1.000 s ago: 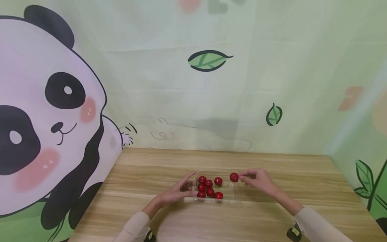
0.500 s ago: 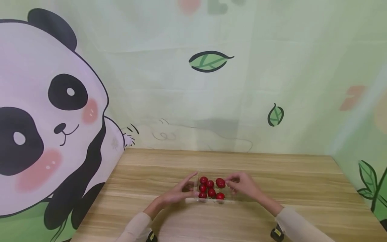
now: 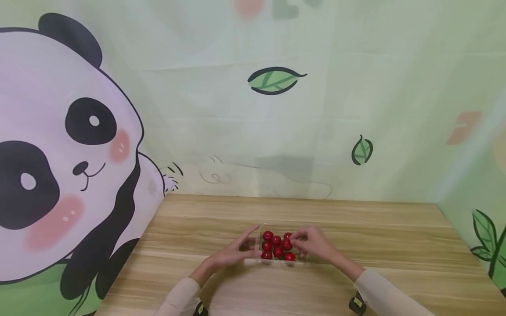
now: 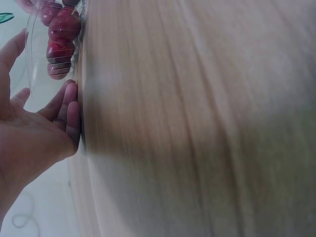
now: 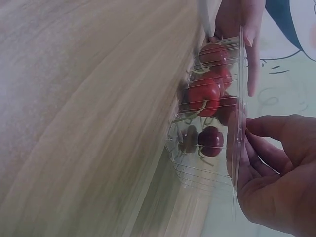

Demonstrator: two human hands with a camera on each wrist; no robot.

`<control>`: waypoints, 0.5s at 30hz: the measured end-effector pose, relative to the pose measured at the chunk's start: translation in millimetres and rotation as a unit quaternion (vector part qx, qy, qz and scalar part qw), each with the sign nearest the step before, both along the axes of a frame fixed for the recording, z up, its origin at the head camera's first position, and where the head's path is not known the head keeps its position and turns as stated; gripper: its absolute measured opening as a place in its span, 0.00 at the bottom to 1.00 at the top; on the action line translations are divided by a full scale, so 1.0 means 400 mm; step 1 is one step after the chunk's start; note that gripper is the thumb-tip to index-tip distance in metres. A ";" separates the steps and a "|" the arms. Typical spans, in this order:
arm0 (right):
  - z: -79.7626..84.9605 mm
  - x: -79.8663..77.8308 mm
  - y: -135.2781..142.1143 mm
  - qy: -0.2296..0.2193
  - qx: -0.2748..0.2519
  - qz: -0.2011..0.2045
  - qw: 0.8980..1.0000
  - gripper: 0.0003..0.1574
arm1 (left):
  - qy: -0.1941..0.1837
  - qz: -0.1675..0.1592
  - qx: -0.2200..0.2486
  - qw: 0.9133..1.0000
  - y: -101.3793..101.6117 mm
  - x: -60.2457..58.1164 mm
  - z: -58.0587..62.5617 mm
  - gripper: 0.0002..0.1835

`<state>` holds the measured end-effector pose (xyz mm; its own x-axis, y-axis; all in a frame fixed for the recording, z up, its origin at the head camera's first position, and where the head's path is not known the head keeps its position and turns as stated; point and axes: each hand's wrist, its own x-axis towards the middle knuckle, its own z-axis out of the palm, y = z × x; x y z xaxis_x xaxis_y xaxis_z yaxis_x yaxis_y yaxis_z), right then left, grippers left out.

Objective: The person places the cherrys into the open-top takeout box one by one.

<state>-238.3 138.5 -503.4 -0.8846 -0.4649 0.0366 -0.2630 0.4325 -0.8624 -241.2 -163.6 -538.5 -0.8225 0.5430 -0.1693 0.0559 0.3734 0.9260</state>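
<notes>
A clear plastic tray (image 3: pixel 276 262) holds several red cherries, among them a cherry (image 3: pixel 267 235) near its far left corner. My left hand (image 3: pixel 233 250) is at the tray's left end, index finger and thumb spread along the rim and the other fingers bent below. In the left wrist view its index finger (image 4: pixel 14 49) is extended beside the tray wall. My right hand (image 3: pixel 312 243) reaches over the tray's right part, thumb and index finger pinched together at a cherry (image 3: pixel 286 244). In the right wrist view those fingertips (image 5: pixel 252 126) are at the rim, and the pinched spot is partly hidden.
The tray lies on a wood-grain table (image 3: pixel 367 224). A printed cloth backdrop (image 3: pixel 213 109) with a panda and leaves stands behind the table. A dark wrist camera (image 3: pixel 357 303) is on the right sleeve, with another (image 3: pixel 200 308) by the left.
My right hand has moved left and down with a cherry, from above the tray's right side to among the other cherries. The left hand keeps its place at the tray's left end.
</notes>
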 end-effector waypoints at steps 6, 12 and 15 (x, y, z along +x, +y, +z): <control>-0.008 -0.001 0.008 -0.010 -0.028 0.018 0.999 0.12 | 0.000 -0.003 -0.002 1.000 0.000 -0.003 0.000 0.48; 0.002 0.005 0.029 -0.041 -0.056 0.003 0.998 0.15 | 0.000 -0.009 0.002 1.000 0.006 -0.007 -0.006 0.48; 0.020 0.001 0.044 -0.047 -0.068 -0.011 0.997 0.16 | 0.001 -0.009 0.003 1.000 0.006 -0.006 -0.003 0.47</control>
